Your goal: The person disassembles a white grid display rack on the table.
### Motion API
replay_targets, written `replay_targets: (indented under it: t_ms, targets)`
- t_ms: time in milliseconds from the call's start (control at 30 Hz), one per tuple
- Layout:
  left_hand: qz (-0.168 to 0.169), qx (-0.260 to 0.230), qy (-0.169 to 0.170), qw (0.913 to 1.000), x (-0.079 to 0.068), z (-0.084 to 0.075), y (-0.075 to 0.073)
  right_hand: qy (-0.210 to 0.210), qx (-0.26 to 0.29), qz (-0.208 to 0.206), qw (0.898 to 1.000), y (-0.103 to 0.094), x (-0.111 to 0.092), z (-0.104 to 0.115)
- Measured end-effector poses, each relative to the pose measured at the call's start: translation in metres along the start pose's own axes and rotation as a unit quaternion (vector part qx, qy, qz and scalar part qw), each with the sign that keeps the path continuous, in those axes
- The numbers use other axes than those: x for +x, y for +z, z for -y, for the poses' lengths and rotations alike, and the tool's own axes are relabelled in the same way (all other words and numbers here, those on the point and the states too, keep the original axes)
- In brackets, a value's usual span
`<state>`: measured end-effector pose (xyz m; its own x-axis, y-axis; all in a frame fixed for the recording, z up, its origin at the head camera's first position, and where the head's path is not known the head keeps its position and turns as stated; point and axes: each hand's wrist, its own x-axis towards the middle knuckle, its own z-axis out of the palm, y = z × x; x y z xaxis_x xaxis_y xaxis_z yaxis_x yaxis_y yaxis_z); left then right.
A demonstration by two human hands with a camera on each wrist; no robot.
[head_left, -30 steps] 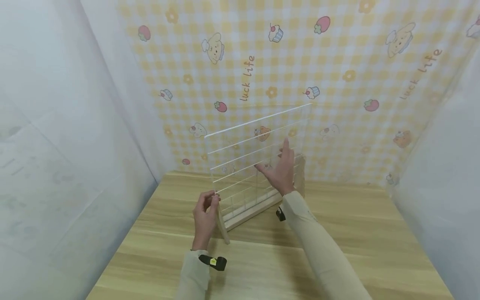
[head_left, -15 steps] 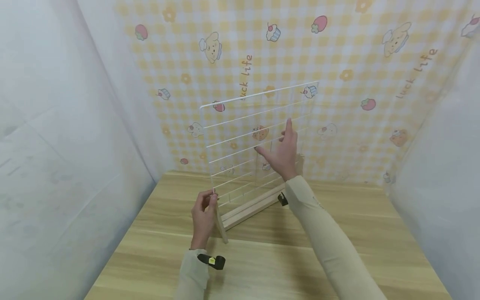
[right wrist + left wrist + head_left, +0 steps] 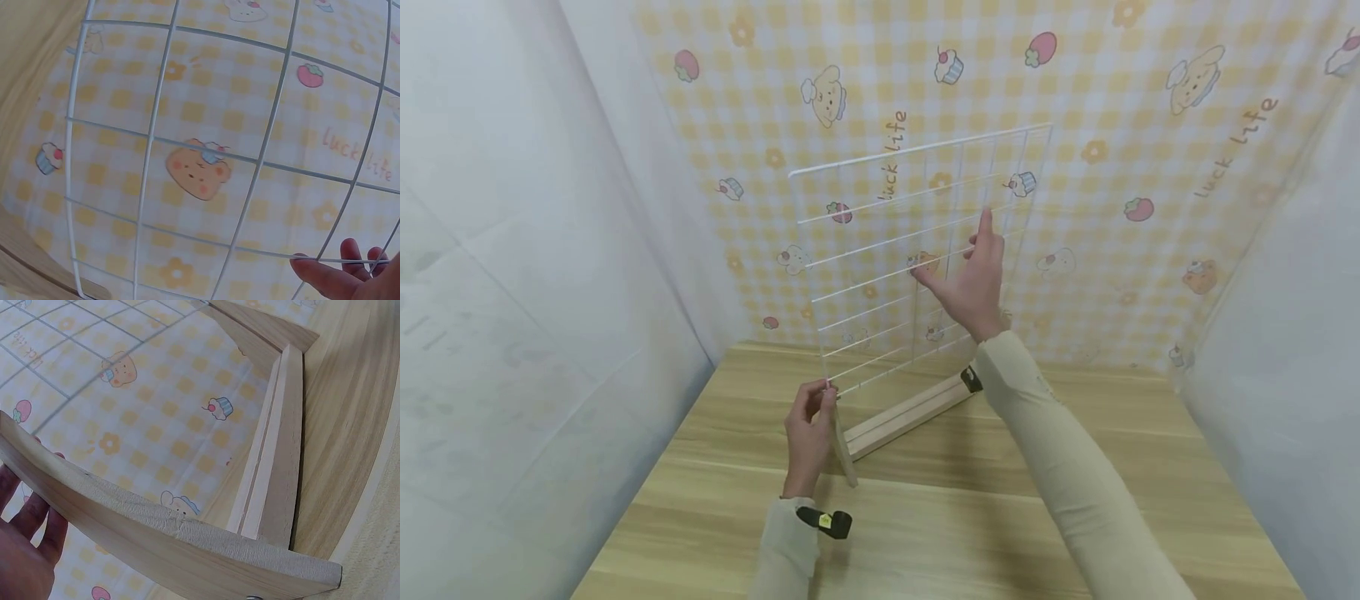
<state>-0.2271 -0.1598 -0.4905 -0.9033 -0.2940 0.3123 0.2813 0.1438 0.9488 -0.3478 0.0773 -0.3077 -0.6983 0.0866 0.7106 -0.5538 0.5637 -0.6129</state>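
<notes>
A white wire grid panel (image 3: pixel 921 150) stands tilted in front of the patterned cloth. Its lower edge is now above the crossbar of a pale wooden stand (image 3: pixel 906 418). My right hand (image 3: pixel 973 287) holds the panel, and in the right wrist view the thumb lies on a wire (image 3: pixel 150 137) crossing with other fingers behind. My left hand (image 3: pixel 807 433) grips the upper end of the stand's near side piece (image 3: pixel 175 528), close to the panel's lower left corner. The left wrist view shows fingers (image 3: pixel 55 534) against that wood. The stand's far end is partly hidden by my right arm.
A wooden-grain tabletop (image 3: pixel 925 533) lies under the stand. Yellow checked cloth (image 3: pixel 1097 275) with cartoon prints hangs behind it. White sheets wall off the left (image 3: pixel 535 292) and right (image 3: pixel 1277 350) sides.
The wire grid panel has risen with my right hand, its top bar climbing well up the cloth and its lower edge leaving the crossbar. My left hand and the stand have stayed in place.
</notes>
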Motion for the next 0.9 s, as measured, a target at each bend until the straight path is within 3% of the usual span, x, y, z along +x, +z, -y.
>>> replay_targets:
  t_ms: [133, 400, 900]
  targets:
    - [0.002, -0.001, -0.003, 1.0000, 0.001, -0.002, 0.000, -0.018, -0.007, -0.015, 1.000, -0.011, 0.012, 0.010]
    - [-0.003, 0.009, -0.001, 1.0000, 0.003, -0.005, -0.004, 0.006, -0.010, -0.023, 1.000, -0.038, 0.027, 0.026]
    - [0.007, -0.014, 0.009, 0.9998, 0.000, -0.003, -0.003, 0.107, -0.061, 0.042, 0.991, -0.074, -0.005, -0.027]
